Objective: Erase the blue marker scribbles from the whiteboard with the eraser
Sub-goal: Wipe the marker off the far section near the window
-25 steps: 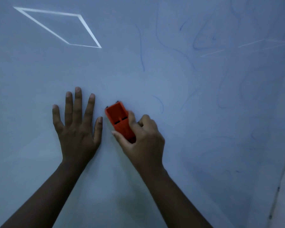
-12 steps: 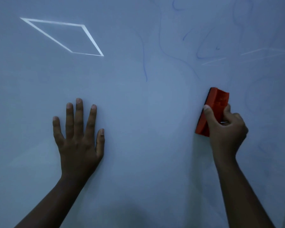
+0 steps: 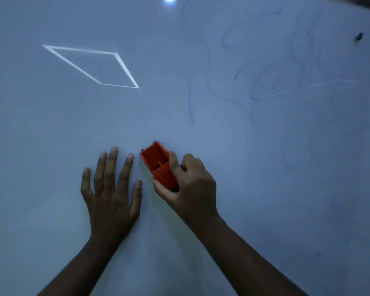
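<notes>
Right hand point(image 3: 190, 184): clamped around orange eraser point(image 3: 158, 165), low centre of whiteboard point(image 3: 51, 146)
Left hand point(image 3: 111, 193): fingers spread, flat, just left
Scribbles point(image 3: 265, 82): far right, well apart
Risk: short strokes leave them

Both forearms are bare, no sleeves are visible. The left hand point(image 3: 111, 197) and the right hand point(image 3: 192, 189) wear no rings, gloves or watch. The nails are short.

Right hand point(image 3: 190, 184) grips orange eraser point(image 3: 158, 165) against whiteboard point(image 3: 51, 129), just beside left hand point(image 3: 111, 195), which lies flat, fingers spread. Blue scribbles point(image 3: 265, 82) upper right; white parallelogram outline point(image 3: 124, 68) upper left.
</notes>
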The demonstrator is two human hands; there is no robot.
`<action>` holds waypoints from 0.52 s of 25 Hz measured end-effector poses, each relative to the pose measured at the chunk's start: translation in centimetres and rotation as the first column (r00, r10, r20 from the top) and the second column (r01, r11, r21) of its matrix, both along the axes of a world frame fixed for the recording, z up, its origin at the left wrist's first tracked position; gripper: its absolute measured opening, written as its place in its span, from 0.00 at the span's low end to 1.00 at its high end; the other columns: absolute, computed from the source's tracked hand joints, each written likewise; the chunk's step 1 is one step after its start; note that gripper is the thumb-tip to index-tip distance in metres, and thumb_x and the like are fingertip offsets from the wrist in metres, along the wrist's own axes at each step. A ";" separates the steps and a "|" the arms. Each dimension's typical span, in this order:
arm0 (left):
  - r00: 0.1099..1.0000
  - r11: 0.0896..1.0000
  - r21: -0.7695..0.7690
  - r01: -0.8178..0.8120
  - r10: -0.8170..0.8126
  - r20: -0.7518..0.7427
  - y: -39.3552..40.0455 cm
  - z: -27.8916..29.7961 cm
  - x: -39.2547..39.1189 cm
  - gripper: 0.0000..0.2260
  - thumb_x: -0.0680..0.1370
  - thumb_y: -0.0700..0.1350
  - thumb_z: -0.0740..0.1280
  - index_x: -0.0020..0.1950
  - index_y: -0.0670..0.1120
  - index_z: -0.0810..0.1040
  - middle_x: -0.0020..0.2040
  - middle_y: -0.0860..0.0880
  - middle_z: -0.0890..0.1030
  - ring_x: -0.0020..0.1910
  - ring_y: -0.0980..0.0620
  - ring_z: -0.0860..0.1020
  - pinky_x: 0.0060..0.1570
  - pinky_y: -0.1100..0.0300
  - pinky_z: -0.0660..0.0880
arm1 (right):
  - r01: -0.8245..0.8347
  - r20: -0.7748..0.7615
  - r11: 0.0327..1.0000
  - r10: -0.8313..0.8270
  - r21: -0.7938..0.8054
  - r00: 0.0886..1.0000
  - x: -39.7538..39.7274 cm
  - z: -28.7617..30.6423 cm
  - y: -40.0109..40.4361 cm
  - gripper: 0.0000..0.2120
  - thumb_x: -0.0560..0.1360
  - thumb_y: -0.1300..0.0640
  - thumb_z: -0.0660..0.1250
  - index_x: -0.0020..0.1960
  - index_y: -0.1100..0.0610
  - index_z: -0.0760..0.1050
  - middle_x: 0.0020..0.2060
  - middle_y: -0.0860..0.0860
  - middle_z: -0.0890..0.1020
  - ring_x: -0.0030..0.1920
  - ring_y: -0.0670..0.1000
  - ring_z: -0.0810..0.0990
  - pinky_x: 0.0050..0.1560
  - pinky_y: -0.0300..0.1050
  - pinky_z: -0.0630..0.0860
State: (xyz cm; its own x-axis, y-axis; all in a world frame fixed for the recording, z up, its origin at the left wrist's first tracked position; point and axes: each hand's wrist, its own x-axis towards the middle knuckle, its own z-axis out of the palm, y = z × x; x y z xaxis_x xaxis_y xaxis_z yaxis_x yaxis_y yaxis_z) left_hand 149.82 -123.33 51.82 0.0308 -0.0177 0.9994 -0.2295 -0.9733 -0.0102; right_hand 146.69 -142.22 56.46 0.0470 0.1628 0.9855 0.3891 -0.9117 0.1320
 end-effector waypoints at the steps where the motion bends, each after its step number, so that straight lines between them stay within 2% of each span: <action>1: 1.000 1.000 -0.018 0.016 -0.016 0.022 0.1 0.7 -0.4 0.26 0.84 0.52 0.61 0.81 0.45 0.69 0.81 0.39 0.67 0.81 0.38 0.65 0.74 0.36 0.59 | 0.014 0.025 1.000 -0.013 -0.027 1.000 0.2 0.9 -0.4 0.29 0.75 0.37 0.70 0.66 0.57 0.80 0.41 0.52 0.75 0.39 0.52 0.73 0.33 0.47 0.73; 2: 0.998 0.998 -0.040 0.040 -0.038 0.045 0.3 1.8 -0.8 0.23 0.84 0.52 0.62 0.78 0.45 0.72 0.77 0.40 0.71 0.77 0.38 0.69 0.70 0.37 0.62 | 0.028 0.054 0.999 -0.027 -0.031 0.998 0.5 2.0 -1.2 0.29 0.75 0.37 0.70 0.66 0.57 0.80 0.41 0.53 0.75 0.40 0.54 0.74 0.33 0.48 0.73; 4: 0.994 0.995 -0.070 0.068 -0.062 0.091 0.9 5.1 -1.5 0.21 0.84 0.52 0.62 0.75 0.46 0.74 0.74 0.41 0.73 0.75 0.39 0.71 0.67 0.39 0.62 | 0.047 0.099 0.998 -0.051 0.037 0.994 1.4 4.4 -4.1 0.29 0.74 0.38 0.70 0.65 0.58 0.80 0.41 0.55 0.75 0.41 0.57 0.76 0.34 0.49 0.73; 9: 0.992 1.000 -0.023 0.010 -0.007 0.124 3.4 13.9 -0.8 0.25 0.86 0.54 0.59 0.82 0.47 0.66 0.84 0.42 0.61 0.84 0.42 0.58 0.75 0.38 0.57 | 0.075 0.117 0.912 -0.132 0.403 0.984 2.5 9.9 -13.5 0.30 0.76 0.37 0.69 0.67 0.58 0.79 0.41 0.54 0.73 0.40 0.55 0.75 0.36 0.48 0.73; 13: 0.996 0.999 0.043 -0.017 0.013 0.085 3.2 18.0 0.7 0.28 0.86 0.55 0.55 0.86 0.47 0.58 0.87 0.43 0.53 0.86 0.44 0.51 0.79 0.35 0.50 | 0.058 0.109 0.875 -0.125 0.481 0.986 2.4 14.1 -16.4 0.32 0.76 0.35 0.69 0.72 0.55 0.77 0.40 0.52 0.72 0.39 0.51 0.73 0.39 0.44 0.68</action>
